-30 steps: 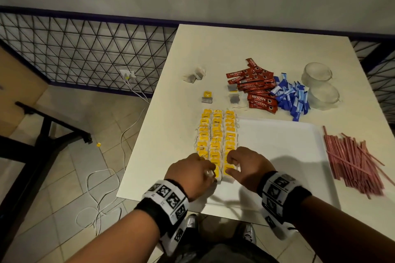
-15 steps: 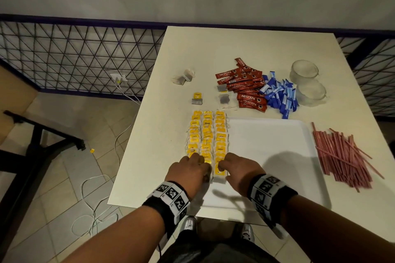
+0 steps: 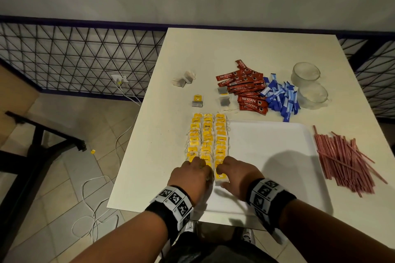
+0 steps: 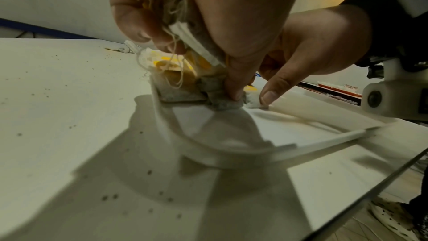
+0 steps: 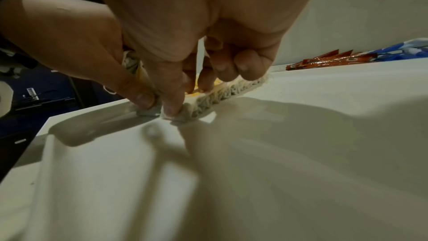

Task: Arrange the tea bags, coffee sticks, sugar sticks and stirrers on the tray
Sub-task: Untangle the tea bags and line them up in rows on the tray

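Not much has shifted in the last second: both hands have stayed at the near end of the tea bag rows (image 3: 207,136), just nudged a touch closer together. The left hand (image 3: 192,177) is curled round a small bunch of tea bags (image 4: 185,30), strings dangling, with its thumb pressing one down on the tray (image 3: 277,156). The right hand (image 3: 237,175) has its thumb tip (image 5: 170,109) and fingers bent down onto the last bag of the right row; can't tell whether it's really pinching it or only pushing. The hands hide the near ends of the rows. Rows sit along the tray's left side. Coffee sticks (image 3: 248,89), sugar sticks (image 3: 280,100) and stirrers (image 3: 344,158) are off the tray on the table (image 3: 213,49). A few loose tea bags (image 3: 183,79) lie farther back.
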Tool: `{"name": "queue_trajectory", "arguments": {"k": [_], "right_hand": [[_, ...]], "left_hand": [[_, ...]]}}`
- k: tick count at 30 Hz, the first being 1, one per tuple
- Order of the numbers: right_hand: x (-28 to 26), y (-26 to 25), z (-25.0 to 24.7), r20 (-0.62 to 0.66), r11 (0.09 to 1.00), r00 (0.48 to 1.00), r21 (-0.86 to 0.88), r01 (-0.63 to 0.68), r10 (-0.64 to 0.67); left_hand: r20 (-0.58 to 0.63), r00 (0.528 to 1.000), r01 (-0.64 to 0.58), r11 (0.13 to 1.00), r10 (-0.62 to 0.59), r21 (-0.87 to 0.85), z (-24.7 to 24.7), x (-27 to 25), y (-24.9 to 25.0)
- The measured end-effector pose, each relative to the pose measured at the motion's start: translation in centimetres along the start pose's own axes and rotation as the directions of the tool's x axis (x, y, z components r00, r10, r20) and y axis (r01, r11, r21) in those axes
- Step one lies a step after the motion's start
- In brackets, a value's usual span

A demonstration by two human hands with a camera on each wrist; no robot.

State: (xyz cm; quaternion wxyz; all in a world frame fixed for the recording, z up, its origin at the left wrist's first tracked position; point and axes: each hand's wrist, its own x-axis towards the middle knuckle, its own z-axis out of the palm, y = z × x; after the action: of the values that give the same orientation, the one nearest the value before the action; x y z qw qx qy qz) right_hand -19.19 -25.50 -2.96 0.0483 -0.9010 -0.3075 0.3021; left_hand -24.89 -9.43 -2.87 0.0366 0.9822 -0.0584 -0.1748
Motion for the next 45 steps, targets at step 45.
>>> {"name": "queue_trajectory", "arguments": {"k": [45], "right_hand": [[-0.2, -6.5, -5.3, -0.301, 0.895, 0.926, 0.309, 0.320, -0.227]], "left_hand": [[0.406, 0.909, 0.221, -0.714, -0.096, -0.664, -2.8, -0.5, -2.9]]}}
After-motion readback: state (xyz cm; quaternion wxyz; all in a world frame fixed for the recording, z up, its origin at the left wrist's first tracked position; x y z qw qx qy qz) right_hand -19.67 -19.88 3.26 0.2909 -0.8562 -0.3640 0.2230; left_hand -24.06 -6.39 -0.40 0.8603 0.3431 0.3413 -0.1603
